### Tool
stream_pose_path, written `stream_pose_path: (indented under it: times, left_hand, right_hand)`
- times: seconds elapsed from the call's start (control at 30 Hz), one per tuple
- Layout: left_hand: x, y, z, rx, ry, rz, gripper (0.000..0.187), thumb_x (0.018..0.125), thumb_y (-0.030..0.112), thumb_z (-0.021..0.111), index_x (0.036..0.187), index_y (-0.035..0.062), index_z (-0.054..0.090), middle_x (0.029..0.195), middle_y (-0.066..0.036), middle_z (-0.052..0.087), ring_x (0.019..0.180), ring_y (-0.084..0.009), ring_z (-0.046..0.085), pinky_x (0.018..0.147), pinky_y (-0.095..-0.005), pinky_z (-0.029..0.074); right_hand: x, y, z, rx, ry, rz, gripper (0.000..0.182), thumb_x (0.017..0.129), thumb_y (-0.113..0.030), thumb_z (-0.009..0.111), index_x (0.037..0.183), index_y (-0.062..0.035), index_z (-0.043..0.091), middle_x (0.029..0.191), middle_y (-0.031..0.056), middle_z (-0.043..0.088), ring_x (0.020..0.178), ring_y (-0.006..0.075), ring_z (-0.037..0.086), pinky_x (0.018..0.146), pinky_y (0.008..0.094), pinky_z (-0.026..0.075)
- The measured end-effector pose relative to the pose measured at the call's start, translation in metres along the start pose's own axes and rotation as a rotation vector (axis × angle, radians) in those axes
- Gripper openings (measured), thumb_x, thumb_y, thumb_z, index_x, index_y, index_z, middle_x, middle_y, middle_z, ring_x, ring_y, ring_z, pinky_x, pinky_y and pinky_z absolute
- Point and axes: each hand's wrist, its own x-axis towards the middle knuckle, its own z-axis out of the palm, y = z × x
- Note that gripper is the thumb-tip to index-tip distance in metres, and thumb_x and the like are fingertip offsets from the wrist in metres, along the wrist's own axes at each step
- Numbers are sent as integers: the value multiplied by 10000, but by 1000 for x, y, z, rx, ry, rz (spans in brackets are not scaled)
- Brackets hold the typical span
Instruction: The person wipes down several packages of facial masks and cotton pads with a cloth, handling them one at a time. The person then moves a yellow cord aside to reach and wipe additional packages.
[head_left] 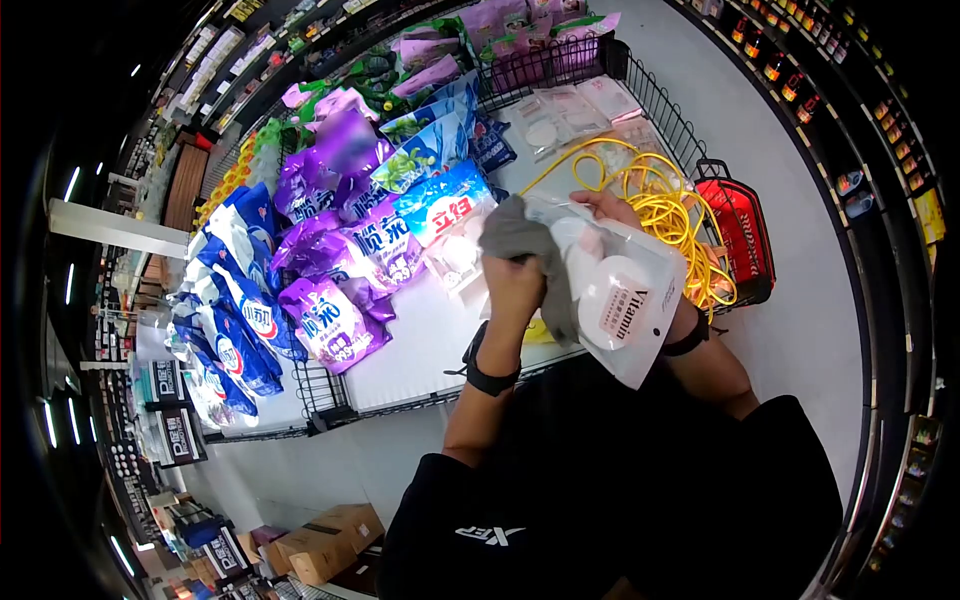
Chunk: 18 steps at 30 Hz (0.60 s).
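Note:
A grey cloth (545, 260) is bunched in my left hand (515, 288), whose fingers are closed round it. The cloth lies against the left side of a clear and white pouch marked "Vitamin" (640, 300), which holds round white items. My right hand (612, 212) grips the pouch from behind at its upper edge; part of this hand is hidden by the pouch. Just left of my left hand lies a white packet (455, 262), beside a blue and white bag (445, 205). A coiled yellow cable (665, 205) rests beyond my right hand.
Purple bags (335, 320) and blue-white bags (235, 345) fill the left of the display, which has black wire edges (655, 95). More flat white packets (560, 120) lie at the back. A red basket (735, 225) stands at the right. Cardboard boxes (325, 545) sit at the lower left.

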Motion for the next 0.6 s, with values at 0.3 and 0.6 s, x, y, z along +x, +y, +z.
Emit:
stream_pose_path:
  times: [0.3,0.6]
  left_hand:
    - [8,13,-23,9,290,268,424,726,-29,624,1149,-49,627,1075,-180,643,1069,-330,613,1020,-418,436]
    - [-8,-2,-34,-121,-105,-179,237,892,55,622,1122,1,609,1082,-79,669,943,-166,649,800,-327,526]
  right_hand:
    - [-40,-12,13,7,216,50,583,839,-107,786,1345,-32,504,1229,85,627,1114,201,622,961,371,528]
    - [-42,-27,3,-201,212,-60,497,850,-135,791,1259,-7,538,1112,92,661,975,172,666,848,319,560]
